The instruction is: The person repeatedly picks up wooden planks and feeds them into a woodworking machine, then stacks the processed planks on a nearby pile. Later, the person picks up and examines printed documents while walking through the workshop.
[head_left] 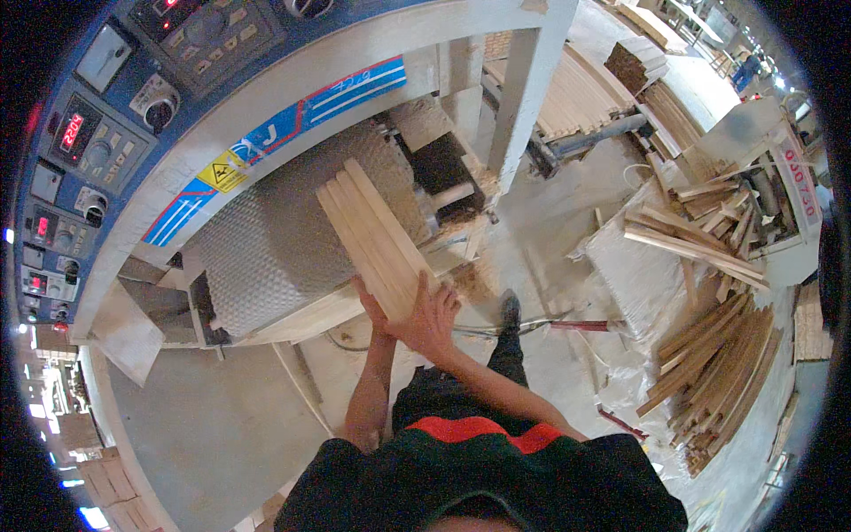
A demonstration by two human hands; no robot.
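Wooden slats [372,235], near end under right hand [425,319], left hand [370,306] beside

A blue control panel [97,151] with red displays curves up left of the hand; loose wooden slats [718,372] lie piled far right on the floor [222,426].

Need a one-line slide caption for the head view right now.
Both hands, right hand uppermost, press a bundle of pale wooden slats onto the machine's textured belt.
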